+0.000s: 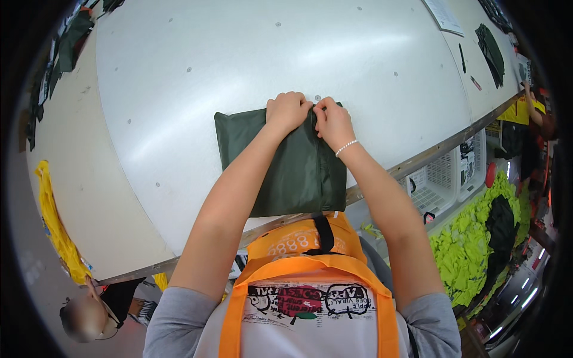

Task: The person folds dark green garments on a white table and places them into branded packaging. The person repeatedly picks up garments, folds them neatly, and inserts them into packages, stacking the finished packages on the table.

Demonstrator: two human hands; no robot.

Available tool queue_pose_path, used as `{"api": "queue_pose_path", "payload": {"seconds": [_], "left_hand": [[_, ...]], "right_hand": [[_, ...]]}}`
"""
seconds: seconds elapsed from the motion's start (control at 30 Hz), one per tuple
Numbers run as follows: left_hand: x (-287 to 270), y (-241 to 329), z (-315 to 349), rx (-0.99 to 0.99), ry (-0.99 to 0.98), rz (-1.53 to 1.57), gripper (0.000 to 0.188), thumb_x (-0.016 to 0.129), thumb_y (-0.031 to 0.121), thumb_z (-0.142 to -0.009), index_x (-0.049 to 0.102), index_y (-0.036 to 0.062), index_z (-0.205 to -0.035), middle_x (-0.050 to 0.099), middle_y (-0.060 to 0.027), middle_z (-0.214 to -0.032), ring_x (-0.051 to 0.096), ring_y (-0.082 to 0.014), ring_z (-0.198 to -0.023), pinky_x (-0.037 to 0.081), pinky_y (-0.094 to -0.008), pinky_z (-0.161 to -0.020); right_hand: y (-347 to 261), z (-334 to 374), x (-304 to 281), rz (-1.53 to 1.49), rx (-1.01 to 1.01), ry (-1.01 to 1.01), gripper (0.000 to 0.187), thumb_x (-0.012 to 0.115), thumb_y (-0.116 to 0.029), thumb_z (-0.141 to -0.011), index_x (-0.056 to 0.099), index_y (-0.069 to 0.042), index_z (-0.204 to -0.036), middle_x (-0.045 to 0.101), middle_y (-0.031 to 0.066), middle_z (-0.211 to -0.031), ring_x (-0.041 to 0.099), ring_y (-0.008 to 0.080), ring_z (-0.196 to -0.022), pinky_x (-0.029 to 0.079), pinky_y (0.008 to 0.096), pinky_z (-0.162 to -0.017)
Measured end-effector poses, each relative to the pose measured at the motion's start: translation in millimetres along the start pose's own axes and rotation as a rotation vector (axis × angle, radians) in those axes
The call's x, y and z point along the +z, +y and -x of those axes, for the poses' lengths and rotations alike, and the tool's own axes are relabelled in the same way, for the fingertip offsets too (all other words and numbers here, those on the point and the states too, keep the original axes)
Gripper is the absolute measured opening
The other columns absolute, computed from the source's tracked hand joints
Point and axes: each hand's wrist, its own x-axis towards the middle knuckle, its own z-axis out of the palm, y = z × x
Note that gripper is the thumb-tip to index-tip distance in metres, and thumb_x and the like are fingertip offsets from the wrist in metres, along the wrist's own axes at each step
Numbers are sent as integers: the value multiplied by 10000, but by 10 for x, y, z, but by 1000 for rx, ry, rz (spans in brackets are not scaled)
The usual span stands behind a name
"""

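Observation:
A dark green piece of folded fabric [280, 173], flat and roughly square, lies on the white table in front of me. A long seam or overlapping strip runs down its right part. My left hand [287, 111] rests on its far edge with fingers curled and the thumb pinching the cloth near that strip. Close beside it, my right hand [334, 123], with a beaded bracelet on the wrist, pinches the far end of the strip. The fingertips nearly meet. The fabric's near edge reaches the table's front edge.
The white tabletop [197, 95] has a metal front edge. At the right lie dark green cloth pieces [490, 53], a black pen [462, 58] and papers [443, 15]. White crates [434, 179] and bright yellow-green cloth [465, 250] are below. A co-worker [89, 316] is at lower left beside yellow cloth [59, 227].

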Motion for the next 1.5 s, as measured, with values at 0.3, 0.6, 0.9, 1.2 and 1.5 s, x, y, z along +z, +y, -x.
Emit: {"api": "queue_pose_path", "payload": {"seconds": [0.3,0.6,0.9,1.2,1.5], "left_hand": [[102,-115,-105,9,46,16,346,537,405,-860,694,97,-845,686,-75,-840,637,-257,-813,471,-365,-726],[63,-81,-110,19,54,-1,391,548,456,-843,699,97,-869,688,-96,-831,646,-265,-808,475,-370,-738],[131,77,-25,-16,141,-180,434,538,498,-867,709,99,-872,693,-108,-851,656,-288,-838,490,-395,-742],[104,102,-35,-37,136,-178,444,523,491,-880,709,88,-880,694,-100,-879,652,-280,-845,496,-395,-749],[-820,980,1800,696,744,-104,154,737,231,-747,670,111,-676,602,-54,-673,569,-250,-663,433,-362,-586]], "right_hand": [[-208,-30,-114,448,-94,-52,158,584,-151,-864,643,-56,-977,671,168,-859,653,318,-838,525,416,-717],[-115,-57,-82,450,-159,-12,121,551,-165,-872,624,-74,-905,670,142,-842,643,323,-815,517,417,-709],[14,713,-334,546,-426,-252,180,576,-17,-741,550,-65,-913,631,144,-723,635,326,-716,507,428,-625],[329,2148,-172,597,-511,-304,97,552,-111,-776,523,-63,-855,614,83,-709,643,257,-672,519,362,-576],[623,1956,-560,-874,353,-264,594,458,-498,-948,494,-25,-1304,660,121,-1059,650,170,-840,522,305,-716]]}}
